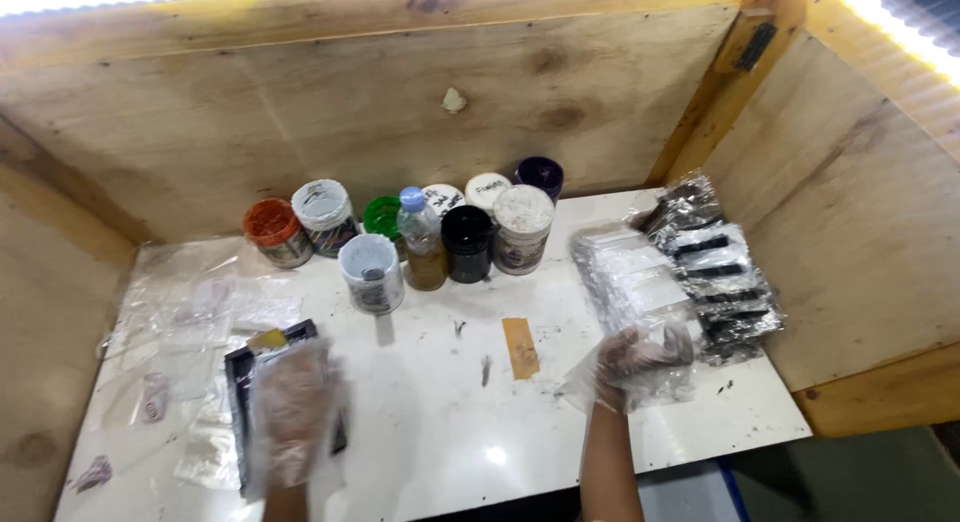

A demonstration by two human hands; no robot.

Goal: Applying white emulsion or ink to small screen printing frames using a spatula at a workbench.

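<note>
My left hand (292, 407), in a loose clear plastic glove, lies flat with fingers spread on a small black tray (240, 377) at the table's front left. A yellow bit (266, 339) lies on the tray's far edge. My right hand (640, 360), also gloved, reaches to the right side with curled fingers touching the near end of a pile of clear plastic packets (632, 270). I cannot tell if it grips one. Next to them lies a pile of packets with black contents (718, 282).
Several jars and tubs (372, 272) and a small bottle with a blue cap (421, 244) stand at the back of the white table (450, 422). Clear bags (190, 317) lie at the left. A brown tape strip (520, 347) is stuck mid-table. Plywood walls enclose three sides.
</note>
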